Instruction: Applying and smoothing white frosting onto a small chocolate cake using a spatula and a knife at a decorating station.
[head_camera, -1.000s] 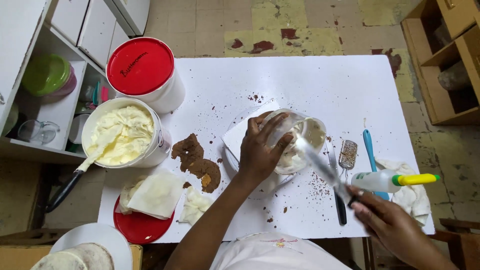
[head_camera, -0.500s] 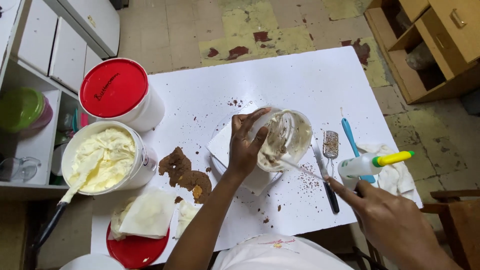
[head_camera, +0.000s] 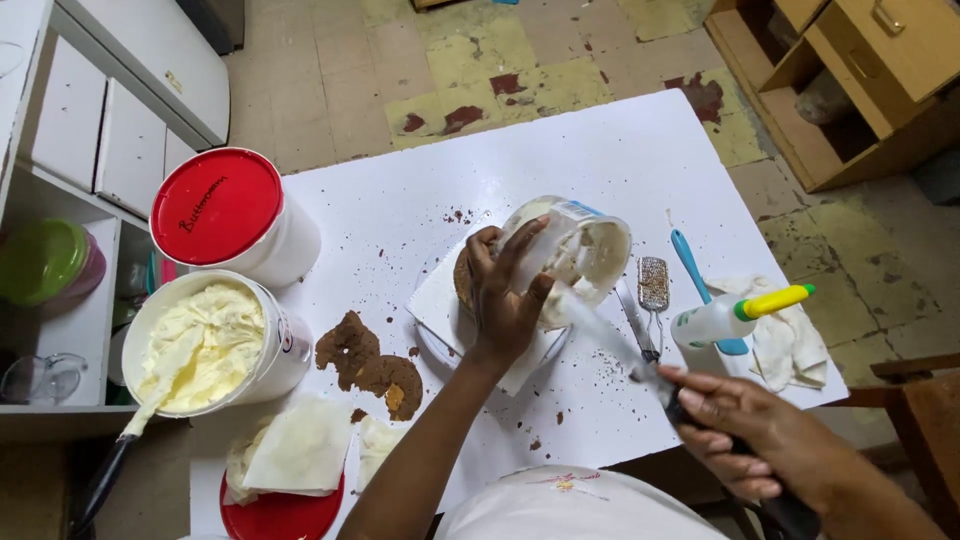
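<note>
My left hand (head_camera: 508, 290) grips a clear plastic tub (head_camera: 575, 250) tilted on its side, smeared inside with white cream, over a round cake board (head_camera: 440, 320) on the white table (head_camera: 400, 210). My right hand (head_camera: 745, 425) holds a black-handled spatula (head_camera: 600, 335) whose cream-coated blade reaches toward the tub's mouth. Part of a brown cake shows behind my left fingers.
At the left, a large open bucket of white cream (head_camera: 205, 345) with a spatula in it, and a red-lidded bucket (head_camera: 225, 215) behind it. Brown cake scraps (head_camera: 370, 365), paper on a red lid (head_camera: 285, 470), a squeeze bottle (head_camera: 735, 315), blue tool (head_camera: 700, 280), small grater (head_camera: 653, 285), cloth (head_camera: 790, 340).
The tub has tipped further onto its side in my left hand. My right hand has drawn back toward the table's near edge with the spatula still pointing at the tub.
</note>
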